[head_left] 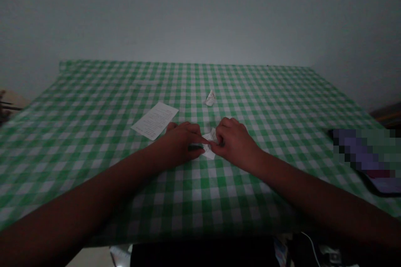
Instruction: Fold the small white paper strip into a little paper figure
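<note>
Between my two hands, low over the checked tablecloth, is a small piece of folded paper (209,152) with faint print. My left hand (183,142) is at its left side, index finger and thumb closing on the paper. On the right side my right hand (233,139) has its fingers curled, with thumb and index pinching the paper. The fingertips of both hands nearly meet over it and hide part of its folds. Farther back stands a small folded paper piece (210,98). A flat printed sheet (156,121) lies beyond my left hand.
A green and white checked cloth (194,200) covers the table, which reaches back to a plain wall (194,16). At the right edge lies a dark-edged device (372,190), mostly pixelated. Below the table's front edge, a white cable (310,242) shows among other items.
</note>
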Demonstrator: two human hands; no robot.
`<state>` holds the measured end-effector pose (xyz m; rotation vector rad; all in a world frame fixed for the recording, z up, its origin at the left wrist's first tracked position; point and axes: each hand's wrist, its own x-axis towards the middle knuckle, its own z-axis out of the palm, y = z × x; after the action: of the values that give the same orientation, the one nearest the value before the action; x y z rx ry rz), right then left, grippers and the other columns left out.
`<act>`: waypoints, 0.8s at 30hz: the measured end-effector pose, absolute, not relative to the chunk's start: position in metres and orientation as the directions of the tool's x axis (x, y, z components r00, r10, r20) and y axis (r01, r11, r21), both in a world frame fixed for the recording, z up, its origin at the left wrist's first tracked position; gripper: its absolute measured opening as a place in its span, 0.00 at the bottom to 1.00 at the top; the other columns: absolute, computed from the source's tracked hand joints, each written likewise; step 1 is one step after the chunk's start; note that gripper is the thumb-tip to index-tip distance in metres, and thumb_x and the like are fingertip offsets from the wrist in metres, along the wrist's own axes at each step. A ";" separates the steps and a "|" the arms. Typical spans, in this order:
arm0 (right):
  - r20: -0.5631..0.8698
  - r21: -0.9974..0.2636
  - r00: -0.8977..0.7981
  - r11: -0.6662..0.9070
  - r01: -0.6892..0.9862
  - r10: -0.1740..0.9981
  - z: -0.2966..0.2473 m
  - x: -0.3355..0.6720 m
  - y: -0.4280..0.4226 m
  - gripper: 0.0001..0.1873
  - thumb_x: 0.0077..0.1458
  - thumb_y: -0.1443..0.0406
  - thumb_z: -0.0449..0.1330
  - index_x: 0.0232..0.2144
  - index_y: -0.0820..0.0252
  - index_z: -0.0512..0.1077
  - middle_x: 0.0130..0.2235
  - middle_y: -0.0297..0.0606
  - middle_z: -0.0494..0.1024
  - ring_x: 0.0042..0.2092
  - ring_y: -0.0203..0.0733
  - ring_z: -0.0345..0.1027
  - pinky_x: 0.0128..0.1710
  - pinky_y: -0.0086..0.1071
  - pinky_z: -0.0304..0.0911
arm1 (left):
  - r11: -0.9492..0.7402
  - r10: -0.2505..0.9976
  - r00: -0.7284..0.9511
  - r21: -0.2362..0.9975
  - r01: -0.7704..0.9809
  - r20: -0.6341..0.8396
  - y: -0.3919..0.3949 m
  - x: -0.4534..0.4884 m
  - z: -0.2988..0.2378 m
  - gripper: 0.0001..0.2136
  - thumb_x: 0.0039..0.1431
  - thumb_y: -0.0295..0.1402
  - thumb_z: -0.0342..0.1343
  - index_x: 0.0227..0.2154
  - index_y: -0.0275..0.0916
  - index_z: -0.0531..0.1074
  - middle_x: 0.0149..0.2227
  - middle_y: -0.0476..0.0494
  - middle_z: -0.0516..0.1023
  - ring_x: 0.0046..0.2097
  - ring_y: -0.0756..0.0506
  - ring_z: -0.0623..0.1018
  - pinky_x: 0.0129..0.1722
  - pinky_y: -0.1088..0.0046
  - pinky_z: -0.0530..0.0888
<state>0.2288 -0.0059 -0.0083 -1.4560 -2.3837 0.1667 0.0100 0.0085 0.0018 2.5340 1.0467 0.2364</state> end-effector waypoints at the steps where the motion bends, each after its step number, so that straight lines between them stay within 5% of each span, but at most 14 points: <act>1: 0.230 -0.270 -0.384 0.438 0.858 0.894 -0.008 0.230 -0.004 0.13 0.54 0.61 0.64 0.24 0.58 0.65 0.35 0.37 0.69 0.39 0.44 0.62 0.38 0.37 0.56 | -0.646 0.706 0.708 0.416 0.640 0.008 0.009 0.010 0.002 0.12 0.60 0.36 0.60 0.47 0.51 0.77 0.42 0.49 0.76 0.50 0.41 0.73 0.47 0.61 0.60; 4: 0.240 -0.271 -0.315 0.374 0.887 0.919 -0.008 0.234 0.001 0.12 0.54 0.61 0.63 0.23 0.58 0.65 0.34 0.38 0.69 0.40 0.45 0.62 0.39 0.38 0.56 | -0.639 0.709 0.705 0.428 0.639 0.005 0.008 0.010 0.004 0.12 0.60 0.38 0.59 0.46 0.49 0.77 0.43 0.47 0.77 0.51 0.40 0.73 0.48 0.60 0.60; 10: 0.213 -0.305 -0.460 0.506 0.806 0.862 -0.010 0.228 -0.007 0.12 0.53 0.60 0.64 0.24 0.58 0.66 0.35 0.36 0.69 0.40 0.43 0.63 0.40 0.38 0.56 | -0.618 0.723 0.691 0.435 0.655 -0.013 0.007 0.010 0.005 0.13 0.59 0.36 0.59 0.47 0.51 0.76 0.49 0.49 0.76 0.53 0.41 0.72 0.49 0.61 0.59; 15: 0.234 -0.294 -0.314 0.375 0.879 0.920 -0.008 0.233 0.004 0.14 0.53 0.60 0.64 0.22 0.58 0.64 0.33 0.37 0.69 0.39 0.43 0.62 0.39 0.37 0.56 | -0.621 0.723 0.691 0.430 0.655 -0.009 0.008 0.009 0.002 0.13 0.60 0.39 0.58 0.47 0.49 0.76 0.52 0.47 0.76 0.55 0.39 0.71 0.51 0.59 0.59; 21: 0.200 -0.306 -0.473 0.513 0.802 0.858 -0.007 0.226 -0.010 0.12 0.53 0.60 0.64 0.24 0.58 0.66 0.36 0.37 0.70 0.41 0.43 0.63 0.41 0.38 0.57 | -0.611 0.721 0.692 0.435 0.661 -0.039 0.007 0.009 0.007 0.14 0.59 0.36 0.58 0.48 0.51 0.76 0.52 0.48 0.75 0.55 0.39 0.71 0.50 0.59 0.60; 24: 0.192 -0.319 -0.421 0.462 0.828 0.887 -0.007 0.228 -0.008 0.15 0.51 0.57 0.66 0.24 0.58 0.65 0.35 0.37 0.69 0.40 0.44 0.63 0.39 0.37 0.56 | -0.606 0.716 0.695 0.435 0.666 -0.067 0.006 0.009 0.010 0.15 0.59 0.36 0.58 0.49 0.51 0.75 0.52 0.48 0.75 0.56 0.39 0.70 0.50 0.60 0.60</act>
<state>0.2280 -0.0076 -0.0069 -1.4547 -2.3844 0.2497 0.0091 0.0062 0.0105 2.4752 1.0690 0.1572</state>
